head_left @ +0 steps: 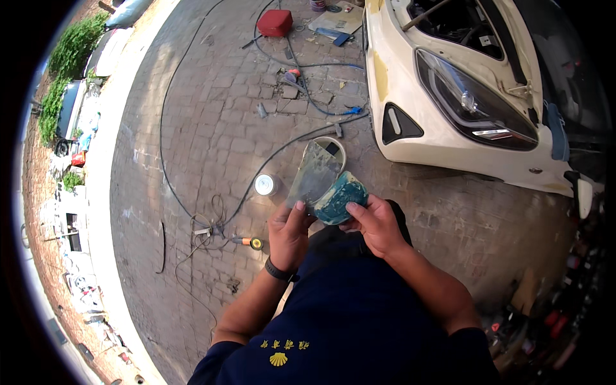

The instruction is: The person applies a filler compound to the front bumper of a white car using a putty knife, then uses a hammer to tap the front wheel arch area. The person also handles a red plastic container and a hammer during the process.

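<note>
My left hand (pixel 289 232) is closed on a flat, translucent grey scraper board (pixel 308 171), its surface smeared and its far end raised toward the top. My right hand (pixel 374 226) grips a dark teal spreader (pixel 341 197) crusted with cream residue, which overlaps the board’s right edge. Behind the board, a round pale container (pixel 341 149) is partly hidden. A small white can (pixel 264 185) stands on the paving to the left of my hands.
Cream car front with headlight (pixel 471 96) fills the upper right. Hoses and cables (pixel 165 163) cross the paving (pixel 212 128). A red case (pixel 274 22), sheet with tools (pixel 333 19) and yellow-black tool (pixel 255 243) lie around. A bright strip with plants (pixel 70 51) runs along the left.
</note>
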Demonstrator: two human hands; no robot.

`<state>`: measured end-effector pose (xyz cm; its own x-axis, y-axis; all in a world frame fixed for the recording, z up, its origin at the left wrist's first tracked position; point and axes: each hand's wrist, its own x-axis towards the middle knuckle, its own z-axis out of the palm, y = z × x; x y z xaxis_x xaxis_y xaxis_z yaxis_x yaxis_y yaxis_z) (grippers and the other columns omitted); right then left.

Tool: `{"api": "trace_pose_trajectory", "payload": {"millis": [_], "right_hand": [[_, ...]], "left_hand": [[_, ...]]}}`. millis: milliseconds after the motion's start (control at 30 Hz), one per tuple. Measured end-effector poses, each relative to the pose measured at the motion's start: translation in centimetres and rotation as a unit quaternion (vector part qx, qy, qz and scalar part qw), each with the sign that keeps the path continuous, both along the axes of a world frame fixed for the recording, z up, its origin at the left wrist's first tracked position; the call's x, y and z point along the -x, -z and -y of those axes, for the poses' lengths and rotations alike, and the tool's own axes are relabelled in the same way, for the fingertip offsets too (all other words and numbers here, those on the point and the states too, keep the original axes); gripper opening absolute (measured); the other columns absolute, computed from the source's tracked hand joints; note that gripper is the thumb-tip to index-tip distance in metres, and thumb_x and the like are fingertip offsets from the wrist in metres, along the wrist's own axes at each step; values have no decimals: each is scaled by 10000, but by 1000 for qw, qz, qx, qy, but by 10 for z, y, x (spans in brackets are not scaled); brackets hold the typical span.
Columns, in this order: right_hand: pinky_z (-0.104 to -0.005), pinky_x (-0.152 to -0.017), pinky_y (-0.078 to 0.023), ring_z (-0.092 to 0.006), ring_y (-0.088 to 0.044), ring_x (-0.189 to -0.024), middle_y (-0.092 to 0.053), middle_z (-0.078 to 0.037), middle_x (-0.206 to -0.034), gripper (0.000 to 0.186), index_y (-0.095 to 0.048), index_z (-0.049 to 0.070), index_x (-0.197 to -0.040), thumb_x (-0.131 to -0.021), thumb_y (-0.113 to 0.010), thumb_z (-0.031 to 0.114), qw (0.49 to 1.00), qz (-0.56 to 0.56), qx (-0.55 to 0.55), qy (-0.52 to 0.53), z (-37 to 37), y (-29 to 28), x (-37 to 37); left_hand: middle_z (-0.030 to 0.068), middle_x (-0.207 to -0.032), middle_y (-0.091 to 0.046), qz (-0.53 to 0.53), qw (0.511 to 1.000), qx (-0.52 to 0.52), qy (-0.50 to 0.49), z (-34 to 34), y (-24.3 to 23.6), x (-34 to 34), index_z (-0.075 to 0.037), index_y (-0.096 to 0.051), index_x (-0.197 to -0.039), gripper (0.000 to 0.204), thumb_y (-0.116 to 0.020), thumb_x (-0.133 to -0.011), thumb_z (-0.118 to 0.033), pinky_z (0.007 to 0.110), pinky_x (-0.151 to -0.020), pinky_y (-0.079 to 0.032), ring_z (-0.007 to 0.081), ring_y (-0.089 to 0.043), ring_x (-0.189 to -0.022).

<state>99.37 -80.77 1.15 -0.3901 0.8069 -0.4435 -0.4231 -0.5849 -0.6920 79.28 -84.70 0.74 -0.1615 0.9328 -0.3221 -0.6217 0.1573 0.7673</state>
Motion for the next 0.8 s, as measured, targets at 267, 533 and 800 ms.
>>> {"api": "trace_pose_trajectory", "payload": {"millis": [267,533,800], "right_hand": [[-265,-698,-588,-111,-693,-754,-729,-62,-945,238,-675,5,-1124,-1053,-658,232,988,1,53,-146,-107,19,112],[-246,-658,-521,-61,-602,-718,-692,-23,-886,259,-671,6,-1057,-1045,-679,265,957,27,-9,-289,-293,71,219],[-274,-601,-473,-71,-579,-663,-650,-28,-709,390,-672,-29,-920,-999,-735,348,857,131,-137,-480,-558,117,289]], "left_hand": [[153,-1276,-702,-5,995,-8,-102,-55,23,76,18,-637,-1270,266,-575,-1087,-165,444,-1042,-537,263,-683,-1175],[139,-1224,-715,-44,968,35,-244,-191,52,140,12,-646,-1235,239,-620,-1064,-154,428,-1003,-570,248,-704,-1115],[110,-1207,-718,-89,926,203,-304,-432,62,188,-8,-631,-1255,263,-684,-1002,-55,387,-928,-586,213,-705,-1080]]}}
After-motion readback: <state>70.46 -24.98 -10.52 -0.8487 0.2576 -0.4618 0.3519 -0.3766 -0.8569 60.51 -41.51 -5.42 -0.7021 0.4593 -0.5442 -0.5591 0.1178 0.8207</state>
